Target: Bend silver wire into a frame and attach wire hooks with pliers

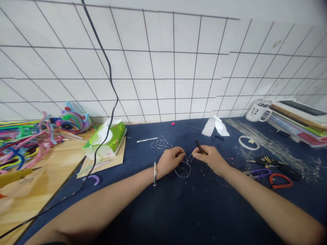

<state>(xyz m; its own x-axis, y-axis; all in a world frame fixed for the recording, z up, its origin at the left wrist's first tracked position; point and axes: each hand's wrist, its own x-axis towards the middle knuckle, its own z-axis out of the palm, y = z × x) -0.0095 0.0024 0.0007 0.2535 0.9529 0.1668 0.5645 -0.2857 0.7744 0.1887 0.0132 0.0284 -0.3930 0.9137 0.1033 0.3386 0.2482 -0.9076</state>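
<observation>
My left hand (171, 160), wearing a silver bangle (155, 174) at the wrist, pinches thin silver wire between thumb and forefinger. The wire forms a loose loop (184, 172) that hangs just below the fingertips, close over the dark blue mat. My right hand (211, 159) is closed round a pair of pliers, whose dark jaws (198, 145) point up and to the left; the handles are mostly hidden in the palm. Its thumb and fingertip also meet at an end of the wire. Behind my left hand lies a bent wire shape (161, 143).
At left are a green tissue pack (119, 136), a black cable (109, 68) and colourful fuzzy stems (28, 143). On the right lie many straight wires (251, 136), a wire coil (245, 142), purple-handled pliers (263, 173), a red-handled tool (283, 185) and a white mug (252, 112).
</observation>
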